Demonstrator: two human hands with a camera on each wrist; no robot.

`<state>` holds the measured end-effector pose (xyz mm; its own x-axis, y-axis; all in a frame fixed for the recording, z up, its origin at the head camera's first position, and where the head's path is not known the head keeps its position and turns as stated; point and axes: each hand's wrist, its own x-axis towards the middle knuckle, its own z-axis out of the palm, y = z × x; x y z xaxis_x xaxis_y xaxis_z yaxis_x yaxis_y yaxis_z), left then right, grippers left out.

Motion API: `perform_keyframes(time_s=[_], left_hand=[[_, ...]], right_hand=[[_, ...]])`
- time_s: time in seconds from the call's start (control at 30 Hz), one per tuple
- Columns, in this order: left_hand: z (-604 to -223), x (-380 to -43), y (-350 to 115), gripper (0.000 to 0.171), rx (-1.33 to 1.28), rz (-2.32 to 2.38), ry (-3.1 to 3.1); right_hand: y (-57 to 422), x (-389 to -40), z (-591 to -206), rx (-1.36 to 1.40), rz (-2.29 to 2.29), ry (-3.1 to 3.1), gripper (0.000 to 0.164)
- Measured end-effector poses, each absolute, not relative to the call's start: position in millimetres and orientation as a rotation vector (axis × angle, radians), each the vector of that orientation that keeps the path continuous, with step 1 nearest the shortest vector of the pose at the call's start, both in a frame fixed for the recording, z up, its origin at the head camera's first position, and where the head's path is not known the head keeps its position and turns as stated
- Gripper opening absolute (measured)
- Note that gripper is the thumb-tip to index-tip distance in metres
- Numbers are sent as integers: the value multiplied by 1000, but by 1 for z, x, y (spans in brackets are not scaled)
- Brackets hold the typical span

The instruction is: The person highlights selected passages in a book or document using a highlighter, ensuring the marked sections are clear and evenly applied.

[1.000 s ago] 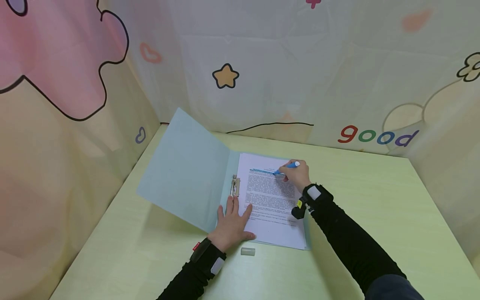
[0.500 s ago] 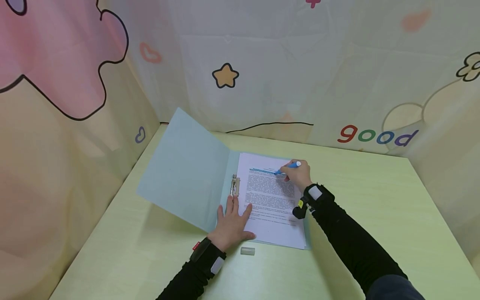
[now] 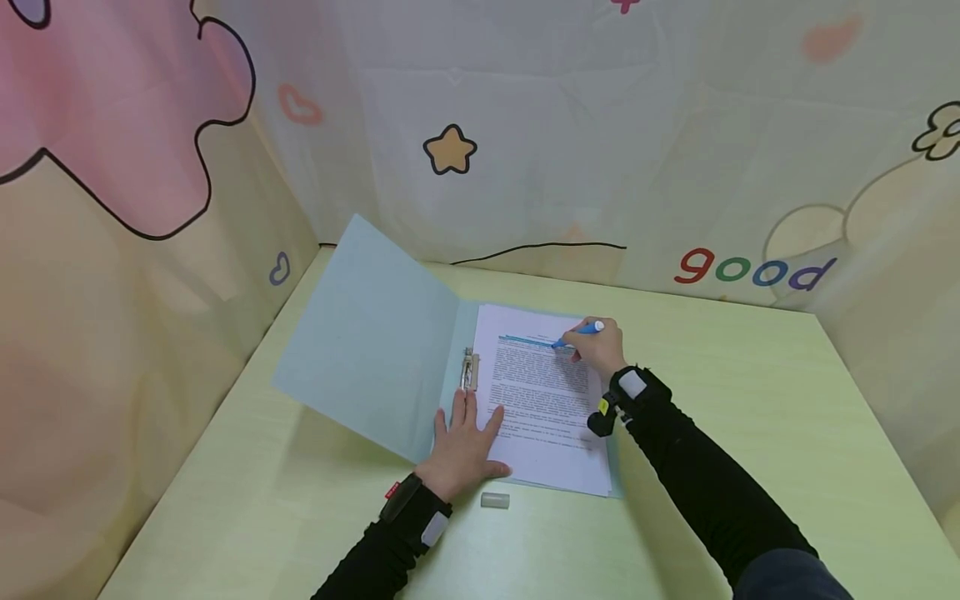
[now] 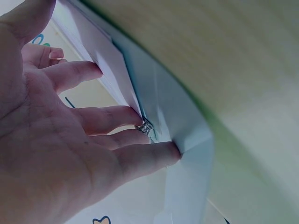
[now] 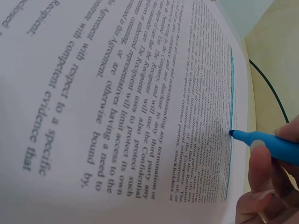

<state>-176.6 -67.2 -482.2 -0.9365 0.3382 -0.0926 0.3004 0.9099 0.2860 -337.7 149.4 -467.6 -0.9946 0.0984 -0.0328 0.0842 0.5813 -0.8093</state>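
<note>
Between the fingers and thumb of my right hand (image 3: 600, 348) is a blue highlighter (image 5: 271, 143), its tip touching the printed page near the top. Blue marking runs along the upper lines of the printed paper (image 3: 536, 462). The sheets lie in an open light-blue folder (image 3: 375, 342), whose cover stands tilted up on the left. With fingers spread, my left hand (image 3: 463, 454) rests on the folder's spine and the paper's lower left edge. Just above its fingertips sits a metal clip (image 3: 469, 371), which the left wrist view shows partly behind the fingers.
A small grey cap-like cylinder (image 3: 495, 500) lies on the pale table (image 3: 720, 375), just in front of the folder. Behind the table hangs a printed curtain (image 3: 555, 150), and another stretch of it closes the left side.
The highlighter's tip has slid slightly to the right along the line, my right hand moving with it. My left hand stays in place on the folder.
</note>
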Motion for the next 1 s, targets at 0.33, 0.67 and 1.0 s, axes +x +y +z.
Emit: perform_keyframes(time_s=[0.33,0.67,1.0], left_hand=[[-482,-177,-68,83,490,400,2925],[-482,-177,-68,83,485,425,2917],[-482,-177,-68,82,490,448,2906]], right_hand=[[152,-340,-469,-185,1418,-2780,22],[155,-341,-470,-176,1397,-2786,23],[158,-339,-470,-211,1408,-2777,23]])
